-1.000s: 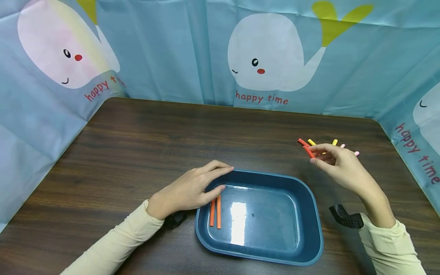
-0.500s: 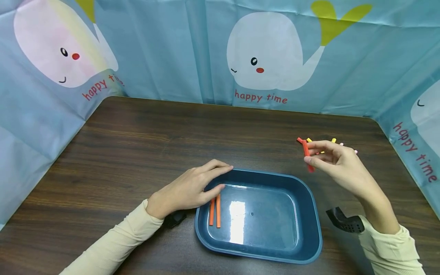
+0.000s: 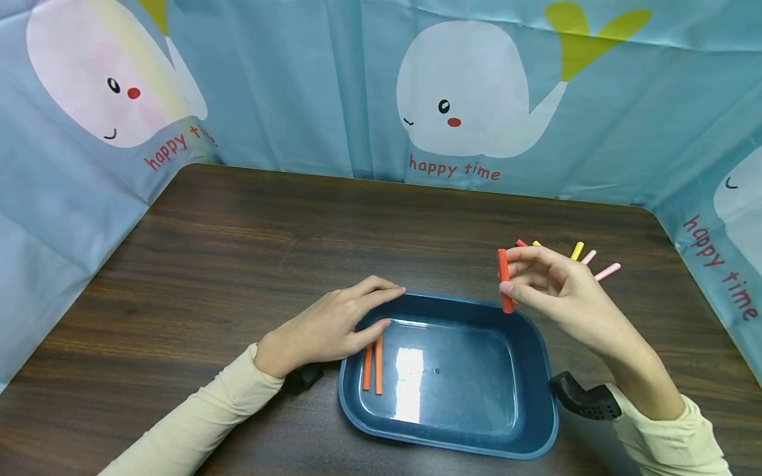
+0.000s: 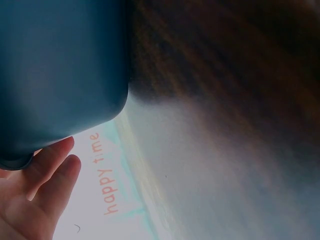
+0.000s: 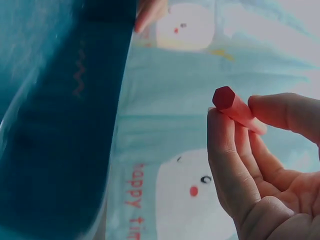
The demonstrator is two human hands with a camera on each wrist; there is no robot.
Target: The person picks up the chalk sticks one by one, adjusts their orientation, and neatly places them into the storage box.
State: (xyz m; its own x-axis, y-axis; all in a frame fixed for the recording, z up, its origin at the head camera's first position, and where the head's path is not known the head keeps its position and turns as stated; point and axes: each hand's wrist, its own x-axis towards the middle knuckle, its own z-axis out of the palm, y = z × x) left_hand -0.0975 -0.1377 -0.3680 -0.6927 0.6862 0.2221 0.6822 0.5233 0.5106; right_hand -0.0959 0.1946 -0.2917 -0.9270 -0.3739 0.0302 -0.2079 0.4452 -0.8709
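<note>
My right hand [image 3: 556, 284] pinches a red hexagonal crayon-like stick [image 3: 503, 272] between thumb and fingertips, tilted near upright above the far right corner of the blue plastic tub [image 3: 538, 370]. In the right wrist view, the six-sided end of the red stick [image 5: 225, 97] faces the camera. My left hand [image 3: 336, 324] holds the tub's far left corner, thumb over the inside and fingers along the outer side of the rim. Two orange sticks [image 3: 378, 373] lie side by side at the left inside the tub, their far ends hidden under the left thumb.
Behind the right hand, a yellow stick [image 3: 577, 250], pink sticks [image 3: 608, 271] and the tip of another red stick [image 3: 520, 242] lie on the dark wooden table [image 3: 250, 231], partly covered. A blue whale-print cloth [image 3: 286, 86] hangs around the table's far and side edges.
My right hand has lifted the red stick from the group and brought it left and nearer to the tub, turning it more upright. The left hand stays at the tub's corner.
</note>
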